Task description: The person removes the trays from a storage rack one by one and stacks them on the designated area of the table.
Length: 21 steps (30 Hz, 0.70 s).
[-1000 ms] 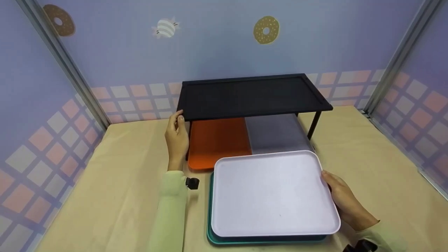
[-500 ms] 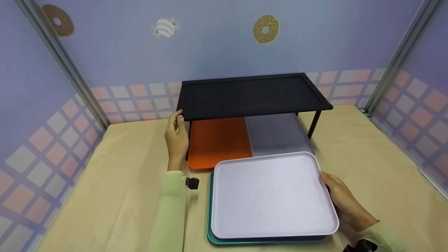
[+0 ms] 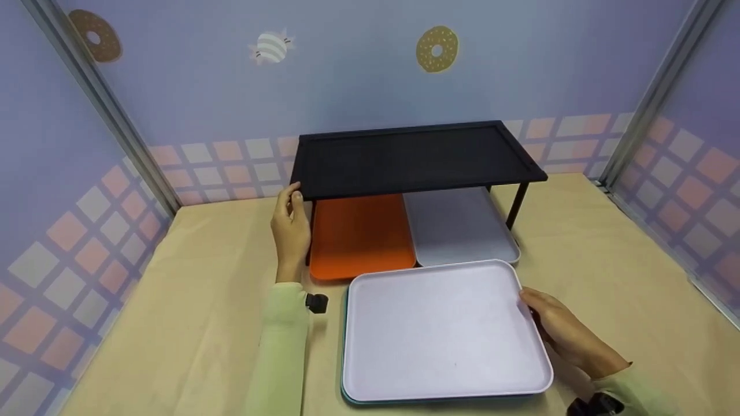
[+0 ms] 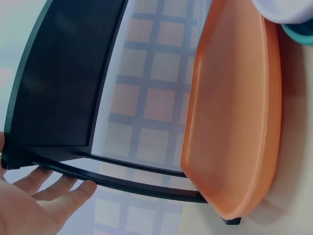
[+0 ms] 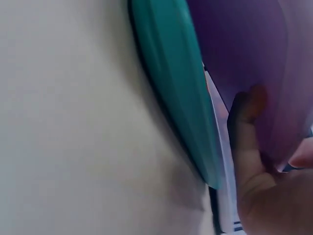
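A black rack (image 3: pixel 416 159) with thin legs stands against the back wall. My left hand (image 3: pixel 291 231) holds its front left corner; in the left wrist view the fingers curl under the corner beside the leg. An orange tray (image 3: pixel 361 240) and a pale grey tray (image 3: pixel 462 228) lie side by side beneath it. In front, my right hand (image 3: pixel 563 332) grips the right edge of a pale lavender tray (image 3: pixel 445 332), its fingers under the rim. That tray is raised at this side over a teal tray (image 5: pixel 171 73), which it hides almost entirely in the head view.
A beige cloth (image 3: pixel 202 312) covers the table. Patterned panels enclose the back and both sides, with metal posts (image 3: pixel 650 92) at the corners. Bare cloth shows left of my left arm and right of the rack.
My right hand has drawn the lavender tray slightly toward me and left, covering more of the teal tray and uncovering the grey tray's front edge. The left hand has stayed at the rack.
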Available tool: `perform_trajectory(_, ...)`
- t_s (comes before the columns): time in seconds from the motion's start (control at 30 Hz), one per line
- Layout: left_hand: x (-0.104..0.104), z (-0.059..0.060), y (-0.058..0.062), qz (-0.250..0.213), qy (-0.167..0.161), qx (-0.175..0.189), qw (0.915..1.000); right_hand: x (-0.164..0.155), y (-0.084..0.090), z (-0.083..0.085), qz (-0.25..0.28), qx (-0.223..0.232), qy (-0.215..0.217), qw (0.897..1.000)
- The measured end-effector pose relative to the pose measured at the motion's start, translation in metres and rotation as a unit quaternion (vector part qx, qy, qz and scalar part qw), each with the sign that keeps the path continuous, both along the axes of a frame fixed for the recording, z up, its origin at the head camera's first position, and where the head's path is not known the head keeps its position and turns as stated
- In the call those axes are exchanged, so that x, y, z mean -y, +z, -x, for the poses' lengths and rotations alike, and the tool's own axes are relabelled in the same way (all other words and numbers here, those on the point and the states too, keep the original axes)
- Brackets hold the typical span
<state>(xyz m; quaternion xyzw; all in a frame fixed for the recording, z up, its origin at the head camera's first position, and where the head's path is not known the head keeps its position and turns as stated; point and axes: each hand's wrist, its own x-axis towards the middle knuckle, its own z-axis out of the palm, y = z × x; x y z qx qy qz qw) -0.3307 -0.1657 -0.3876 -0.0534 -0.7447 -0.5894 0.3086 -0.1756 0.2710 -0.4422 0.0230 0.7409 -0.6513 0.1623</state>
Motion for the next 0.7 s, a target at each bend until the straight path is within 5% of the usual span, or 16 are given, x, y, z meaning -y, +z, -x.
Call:
perform_trajectory(0.27,0.001,-0.001,0.000,0.006,0.003,0.000,1.0000,-0.007,0.003,0.003,-0.077,-0.034,0.059,0.995)
perform_trajectory(0.7,-0.001,-0.002,0.001,0.003,-0.001,0.008,1.0000,-0.013,-0.005,0.004,-0.108,-0.095,0.094,0.985)
